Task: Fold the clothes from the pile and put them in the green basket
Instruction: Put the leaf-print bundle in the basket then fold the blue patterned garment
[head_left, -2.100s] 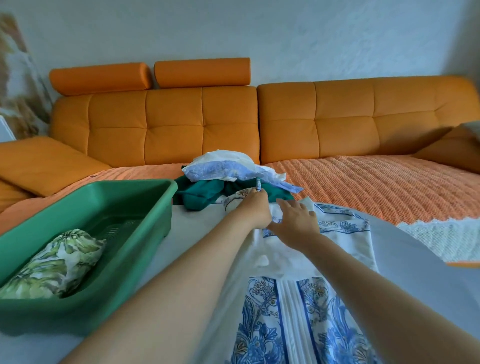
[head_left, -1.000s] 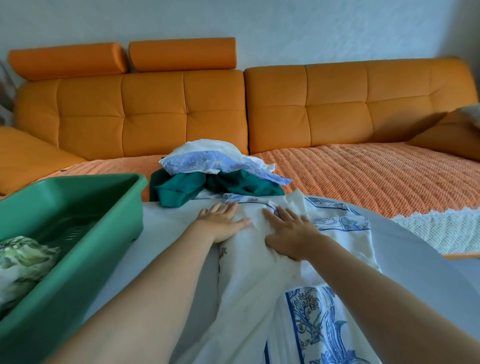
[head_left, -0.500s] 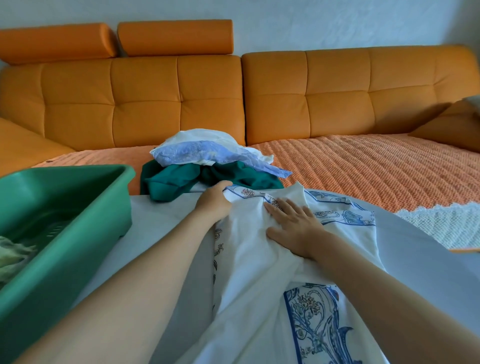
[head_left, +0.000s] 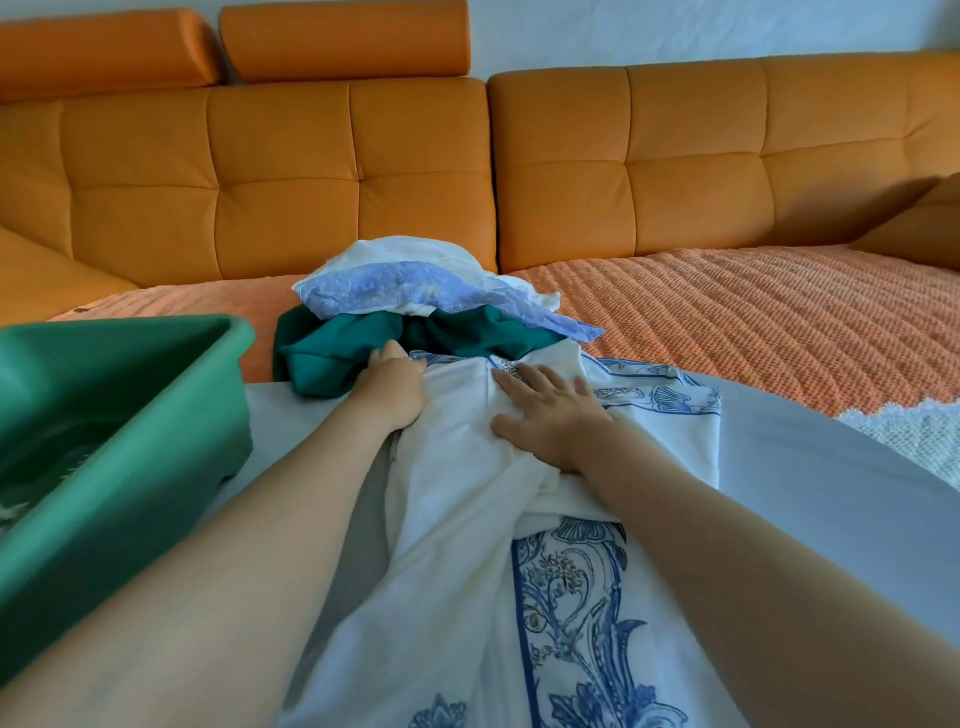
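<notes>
A white garment with blue floral print (head_left: 457, 519) lies spread on the grey table (head_left: 810, 478) in front of me. My left hand (head_left: 392, 384) grips its far left edge, fingers curled into the cloth. My right hand (head_left: 550, 410) lies flat on the garment's upper middle, fingers spread, pressing it down. Just behind, the pile of clothes (head_left: 415, 312) holds a dark green piece under light blue and white ones. The green basket (head_left: 119, 415) stands at the left; its contents are mostly cut off by the frame edge.
An orange sofa (head_left: 623, 171) with a ribbed orange cover (head_left: 753, 317) runs behind the table. A white lace-edged cloth (head_left: 904, 431) lies at the right edge. Bare table surface shows to the right of the garment.
My left hand went from lying flat on the garment to gripping its far left edge by the pile. The view shifted right and down, pushing the basket toward the left frame edge.
</notes>
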